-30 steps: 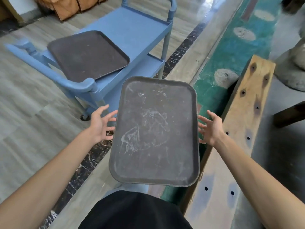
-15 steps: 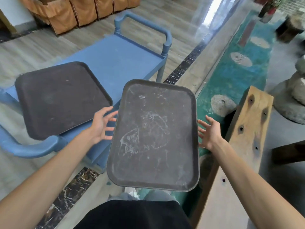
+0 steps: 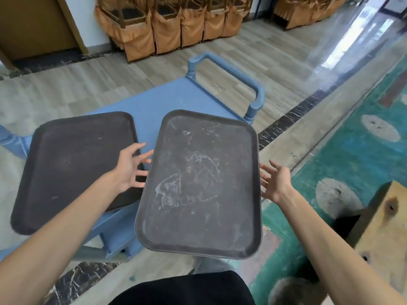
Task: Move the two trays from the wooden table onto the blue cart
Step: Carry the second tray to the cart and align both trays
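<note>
From the head camera, the second tray [image 3: 199, 183] was held up beside the first tray [image 3: 72, 168] on the blue cart [image 3: 167, 100]. The left hand [image 3: 130, 168] and right hand [image 3: 276, 181] pressed its edges, fingers spread apart. Next, I think, it needed lowering onto the cart.

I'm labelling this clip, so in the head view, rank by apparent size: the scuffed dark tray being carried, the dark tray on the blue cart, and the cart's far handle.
1-2. Scuffed dark rectangular tray carried between the hands and plain dark rectangular tray on the blue cart: look alike, and the carried tray is nearer, so unranked.
3. Blue loop handle: smallest.
</note>
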